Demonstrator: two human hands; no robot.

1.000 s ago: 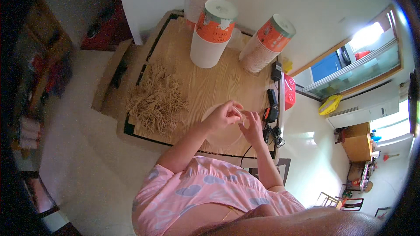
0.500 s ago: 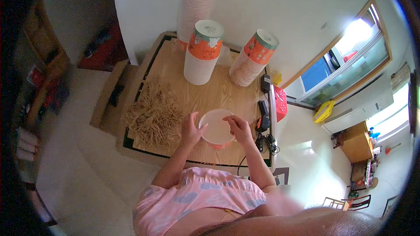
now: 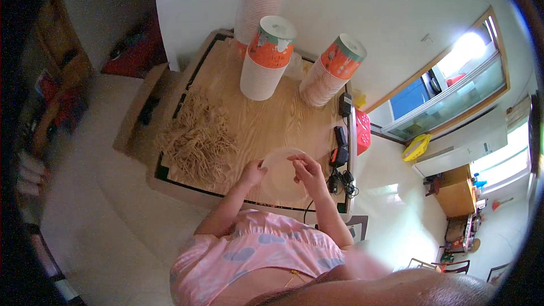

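Observation:
A paper bucket (image 3: 281, 184) with a pale inside is held close to me at the near edge of the table, its mouth facing up toward me. My left hand (image 3: 253, 173) pinches its rim on the left. At the right side of the mouth is my right hand (image 3: 309, 174), fingers bent and pressed together; what they hold, if anything, is too small to make out. Left of the bucket lies a heap of tan twisted paper cords (image 3: 198, 139). Two stacks of upside-down buckets, one in the middle (image 3: 268, 59) and one at right (image 3: 333, 71), stand farther back.
A taller bucket stack (image 3: 266, 0) rises behind, against the wall. Black power adapters with cables (image 3: 339, 157) run along the right edge of the wooden table (image 3: 249, 119). A cardboard box (image 3: 136, 113) is at the table's left, a red stool (image 3: 362, 130) at its right.
The bucket has come nearer to me and tipped, so its orange outside no longer shows. My left hand has gone from spread fingers to a pinch on the rim. The view has shifted slightly.

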